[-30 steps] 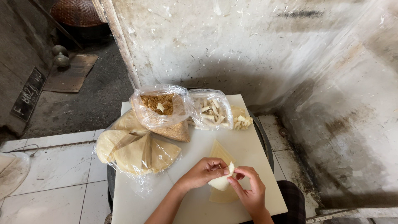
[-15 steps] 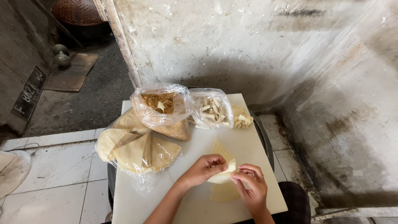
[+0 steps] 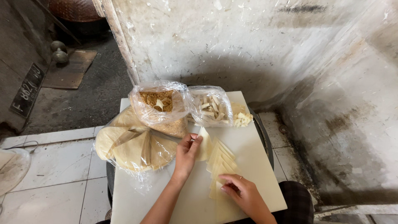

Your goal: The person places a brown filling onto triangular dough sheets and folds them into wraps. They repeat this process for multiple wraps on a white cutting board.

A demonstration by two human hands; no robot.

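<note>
On a white board (image 3: 257,161) lies a fanned row of pale dough wrapper pieces (image 3: 222,159). My left hand (image 3: 187,152) pinches the top piece (image 3: 204,143) of the row, near the plastic bags. My right hand (image 3: 242,193) rests flat on the lower pieces, pressing them to the board. To the left lies a clear plastic wrap with round flat wrappers cut into wedges (image 3: 132,145).
A bag of brown crumbly filling (image 3: 159,105) and a bag of pale cut strips (image 3: 211,108) stand at the board's far edge, with a few loose pale chunks (image 3: 242,118) beside them. A stained wall (image 3: 248,45) rises behind. Tiled floor (image 3: 54,166) lies left.
Both hands held a small folded wrapper together before. Now they have parted: the left hand has moved up the board to the top piece, and the right lies on the spread row.
</note>
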